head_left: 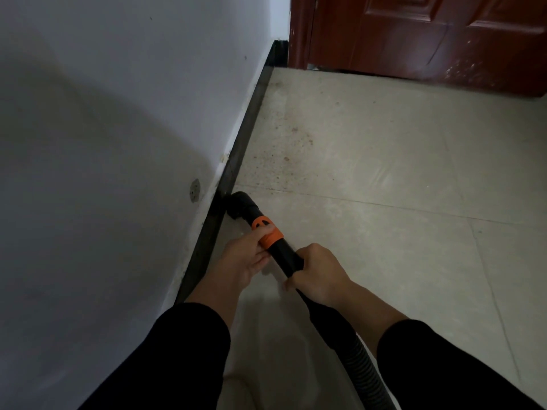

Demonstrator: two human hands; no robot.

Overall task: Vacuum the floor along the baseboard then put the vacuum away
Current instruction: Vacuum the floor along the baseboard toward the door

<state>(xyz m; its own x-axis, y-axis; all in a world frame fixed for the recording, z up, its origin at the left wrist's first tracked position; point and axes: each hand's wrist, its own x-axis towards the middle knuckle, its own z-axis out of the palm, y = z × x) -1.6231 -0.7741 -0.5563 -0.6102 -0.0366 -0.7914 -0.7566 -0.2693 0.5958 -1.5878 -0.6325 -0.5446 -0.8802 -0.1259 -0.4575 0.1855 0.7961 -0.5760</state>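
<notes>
A black vacuum wand with an orange collar (266, 232) ends in a black nozzle (239, 205) that sits on the floor against the black baseboard (236, 149). My left hand (251, 253) grips the wand at the orange collar. Just behind it, my right hand (316, 273) grips the black tube. From there a ribbed black hose (361, 365) runs down between my arms and out of view. Brown dust and crumbs (284, 158) lie on the beige tiles ahead of the nozzle, along the baseboard. The vacuum's body is out of view.
A white wall (118, 143) fills the left, with a small round socket (194, 190) low down near the nozzle. A dark red wooden door (414, 37) closes off the far end. Beige tiled floor (414, 202) spreads to the right.
</notes>
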